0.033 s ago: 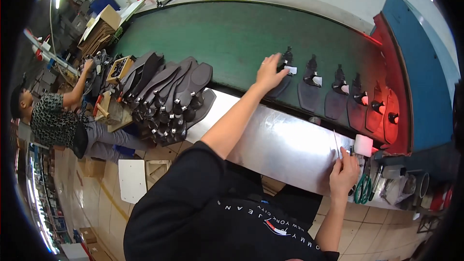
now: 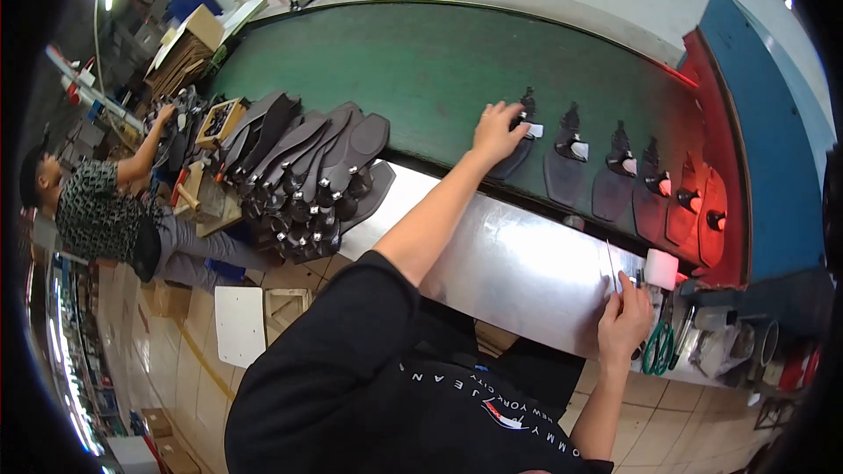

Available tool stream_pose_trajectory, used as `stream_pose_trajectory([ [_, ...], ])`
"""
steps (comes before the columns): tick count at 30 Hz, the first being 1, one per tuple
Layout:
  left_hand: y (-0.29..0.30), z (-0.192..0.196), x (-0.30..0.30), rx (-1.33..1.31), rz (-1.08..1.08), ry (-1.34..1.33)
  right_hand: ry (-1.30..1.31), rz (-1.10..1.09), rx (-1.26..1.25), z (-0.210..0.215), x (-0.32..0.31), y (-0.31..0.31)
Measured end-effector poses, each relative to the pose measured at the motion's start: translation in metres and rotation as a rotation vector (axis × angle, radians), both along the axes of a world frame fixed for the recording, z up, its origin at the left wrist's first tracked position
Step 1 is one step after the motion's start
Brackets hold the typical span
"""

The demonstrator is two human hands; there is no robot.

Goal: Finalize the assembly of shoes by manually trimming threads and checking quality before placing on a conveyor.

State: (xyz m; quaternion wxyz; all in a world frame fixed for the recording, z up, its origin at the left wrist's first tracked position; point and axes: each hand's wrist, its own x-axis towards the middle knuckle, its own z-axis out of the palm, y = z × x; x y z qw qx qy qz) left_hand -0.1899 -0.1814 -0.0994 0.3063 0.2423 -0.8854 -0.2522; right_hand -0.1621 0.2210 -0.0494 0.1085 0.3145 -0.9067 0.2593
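Sandal [image 2: 513, 163] on green belt [image 2: 413, 61], at left hand [image 2: 497, 133]; fingers curled near strap [image 2: 529, 100], grip unconfirmed. Right hand [image 2: 625, 320]: fingers closed on thin tool [image 2: 611, 262]. Sandal likely light, bendable, strap soft; best held by sole edges.

My shirt [image 2: 351, 351] is black, the conveyor belt [image 2: 413, 61] green, the sandals [image 2: 565, 180] dark grey, the machine panel [image 2: 760, 140] blue, the co-worker's top [image 2: 92, 215] patterned green-and-black.

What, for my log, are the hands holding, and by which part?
The right hand holds a thin tool by its near end; the left hand is at a sandal, its grip unclear.
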Motion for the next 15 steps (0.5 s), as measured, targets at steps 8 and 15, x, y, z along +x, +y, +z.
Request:
stream_pose_trajectory([
  [8, 0.029, 0.020, 0.018, -0.012, 0.033, 0.127, 0.125, 0.026, 0.126, -0.002, 0.003, -0.001],
  [15, 0.048, -0.014, 0.015, 0.014, 0.132, 0.205, -0.054, 0.036, 0.168, -0.015, -0.005, 0.002],
])
